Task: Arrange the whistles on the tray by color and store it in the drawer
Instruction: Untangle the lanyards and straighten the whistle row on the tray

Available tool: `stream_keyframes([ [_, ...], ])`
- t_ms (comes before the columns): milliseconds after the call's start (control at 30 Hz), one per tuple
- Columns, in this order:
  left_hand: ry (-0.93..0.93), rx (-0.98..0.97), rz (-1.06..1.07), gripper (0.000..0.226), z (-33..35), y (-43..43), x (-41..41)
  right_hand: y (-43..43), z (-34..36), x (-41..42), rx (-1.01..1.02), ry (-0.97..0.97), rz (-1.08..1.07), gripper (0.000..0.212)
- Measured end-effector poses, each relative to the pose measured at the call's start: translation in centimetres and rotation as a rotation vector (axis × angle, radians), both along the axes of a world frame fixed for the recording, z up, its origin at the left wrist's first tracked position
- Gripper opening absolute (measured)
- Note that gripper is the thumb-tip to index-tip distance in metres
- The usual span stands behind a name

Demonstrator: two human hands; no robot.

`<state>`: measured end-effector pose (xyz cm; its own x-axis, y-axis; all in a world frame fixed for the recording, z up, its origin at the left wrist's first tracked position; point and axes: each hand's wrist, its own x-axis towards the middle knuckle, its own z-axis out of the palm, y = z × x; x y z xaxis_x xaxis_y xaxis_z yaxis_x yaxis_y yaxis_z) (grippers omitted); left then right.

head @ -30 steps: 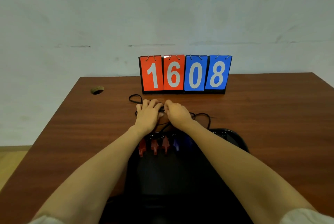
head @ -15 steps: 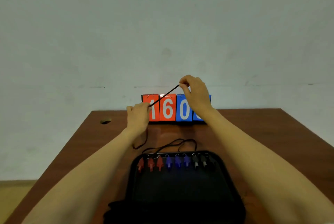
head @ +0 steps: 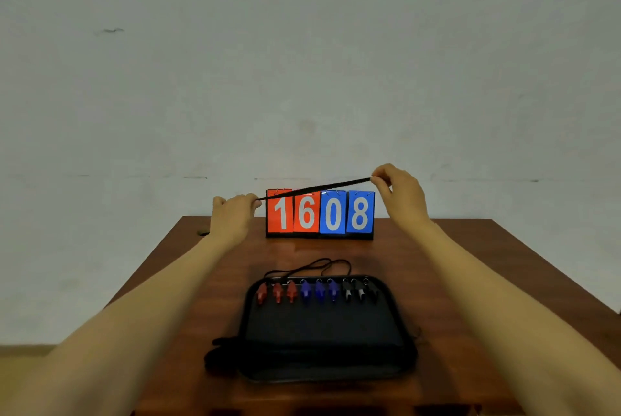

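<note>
brown wooden table (head: 437, 281) in front of me, black tray (head: 322, 331) sitting near my edge, flip scoreboard (head: 320, 214) reading 1608 standing at the far edge, thin black cords (head: 312, 266) looped just behind the tray, cable hole (head: 202, 233) far left

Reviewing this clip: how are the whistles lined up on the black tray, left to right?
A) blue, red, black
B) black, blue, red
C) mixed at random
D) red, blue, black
D: along the far edge of the tray sit three red whistles, then three blue whistles, then three black whistles.
</note>
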<state>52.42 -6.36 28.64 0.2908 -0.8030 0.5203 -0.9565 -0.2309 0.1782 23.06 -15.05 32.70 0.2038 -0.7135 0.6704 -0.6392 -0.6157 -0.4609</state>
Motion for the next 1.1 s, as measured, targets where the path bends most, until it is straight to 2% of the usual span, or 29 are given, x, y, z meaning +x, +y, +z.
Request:
stream_keyframes([
  [167,0.034,0.034,-0.068,0.034,-1.9,3.0,-0.4,2.0,-3.3,-1.8,0.124,0.008,-0.013,0.017],
  [267,0.075,0.108,-0.060,0.043,-3.8,4.4,-0.8,2.7,-5.8,-2.6,0.192,0.062,-0.014,0.018],
  [400,0.259,0.220,-0.092,0.018,-6.3,6.2,-1.1,3.7,-9.2,-3.7,0.318,0.166,-0.024,0.022],
  [567,0.306,0.272,-0.087,0.020,-9.9,7.5,-0.8,5.0,-13.1,-5.2,0.502,0.292,-0.076,0.011],
  [700,0.329,0.376,-0.089,0.028,-12.5,8.3,-1.0,5.2,-15.6,-6.1,0.630,0.355,-0.122,0.016],
  [767,0.357,0.418,-0.071,0.020,-13.6,8.6,-1.2,5.5,-16.6,-6.4,0.676,0.404,-0.125,0.018],
  [867,0.368,0.420,-0.054,0.007,-14.8,9.3,-1.5,6.1,-17.6,-6.7,0.710,0.461,-0.113,0.021],
  [1100,0.372,0.381,-0.058,0.011,-16.5,10.2,-1.9,6.6,-19.1,-7.6,0.763,0.450,-0.118,0.019],
])
